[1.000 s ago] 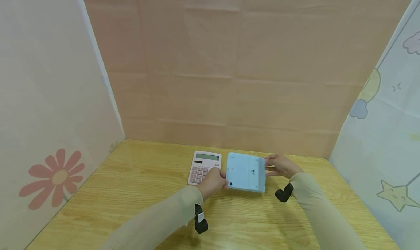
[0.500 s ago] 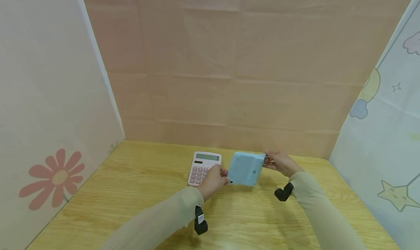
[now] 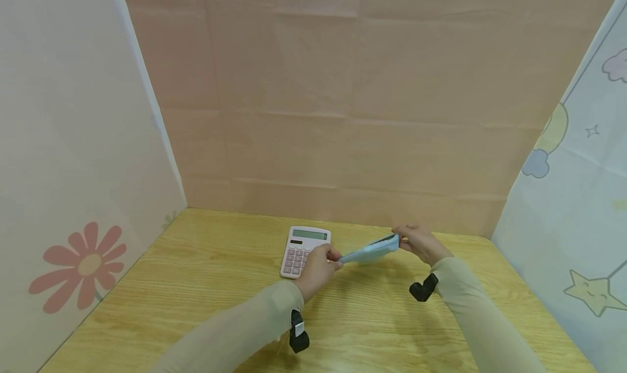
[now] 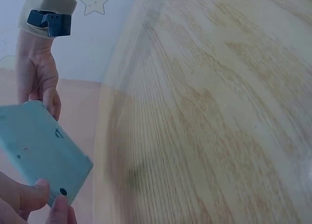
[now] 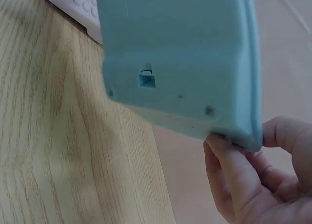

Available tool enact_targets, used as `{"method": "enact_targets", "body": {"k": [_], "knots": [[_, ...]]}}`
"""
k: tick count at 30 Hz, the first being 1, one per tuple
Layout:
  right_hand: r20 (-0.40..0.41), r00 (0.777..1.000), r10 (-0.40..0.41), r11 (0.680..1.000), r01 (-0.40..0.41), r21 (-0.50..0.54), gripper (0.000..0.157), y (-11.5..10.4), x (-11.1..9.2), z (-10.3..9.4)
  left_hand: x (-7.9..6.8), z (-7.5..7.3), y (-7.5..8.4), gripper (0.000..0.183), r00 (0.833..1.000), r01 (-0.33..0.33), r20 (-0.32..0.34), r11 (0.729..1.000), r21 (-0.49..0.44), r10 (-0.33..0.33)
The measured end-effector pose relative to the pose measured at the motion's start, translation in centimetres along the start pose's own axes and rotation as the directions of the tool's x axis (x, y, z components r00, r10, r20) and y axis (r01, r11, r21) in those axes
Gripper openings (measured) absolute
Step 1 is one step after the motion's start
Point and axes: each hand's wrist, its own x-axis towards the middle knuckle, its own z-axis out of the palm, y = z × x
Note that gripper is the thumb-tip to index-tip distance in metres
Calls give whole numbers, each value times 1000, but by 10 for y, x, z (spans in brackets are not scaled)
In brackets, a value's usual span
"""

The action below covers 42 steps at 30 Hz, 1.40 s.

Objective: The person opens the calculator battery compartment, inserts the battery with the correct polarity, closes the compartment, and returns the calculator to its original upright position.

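A light blue calculator (image 3: 370,251) is held above the table, tilted so that it shows nearly edge-on in the head view, its right end higher. My left hand (image 3: 315,270) pinches its left end between thumb and fingers. At the other end, the right hand (image 3: 422,244) grips a corner, thumb and fingers on opposite faces. Both wrist views show the back of the blue calculator (image 5: 170,34), with a small latch and dark feet; its keys are hidden there. Flat on the table lies a pink calculator (image 3: 296,254), its lower right part covered by my left hand.
The wooden table (image 3: 196,286) meets a plain orange-pink backdrop (image 3: 294,117) just behind the calculators. White printed panels stand on both sides, a flower panel (image 3: 88,90) on the left. A black wrist camera (image 3: 423,288) sits on each sleeve.
The blue calculator has turned from showing its broad back to nearly edge-on, its lower edge swinging up and away. Both hands keep hold and stay almost in place. The pink calculator has not moved.
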Motion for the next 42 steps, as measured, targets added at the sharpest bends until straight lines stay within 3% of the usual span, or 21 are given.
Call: {"method": "enact_targets", "body": {"k": [11,19,29,35,42], "knots": [[55,998,-14,1000,14,-5,39,10,1,-1,2,1,-3,11,997,-31,-71,999,11,32],[51,999,-12,1000,13,-14,41,13,4,-2,4,3,-2,12,994,1,-105,984,-179,-20],[94,995,-15,998,10,56,36,19,7,-2,6,-2,-5,16,989,7,-141,968,-250,-44],[57,998,-26,998,29,-56,37,18,8,-2,7,-2,-6,18,991,49,-109,957,-284,-82],[14,999,-38,969,41,-242,42,21,11,-3,7,-3,-6,23,985,145,-48,946,-289,-166]]}}
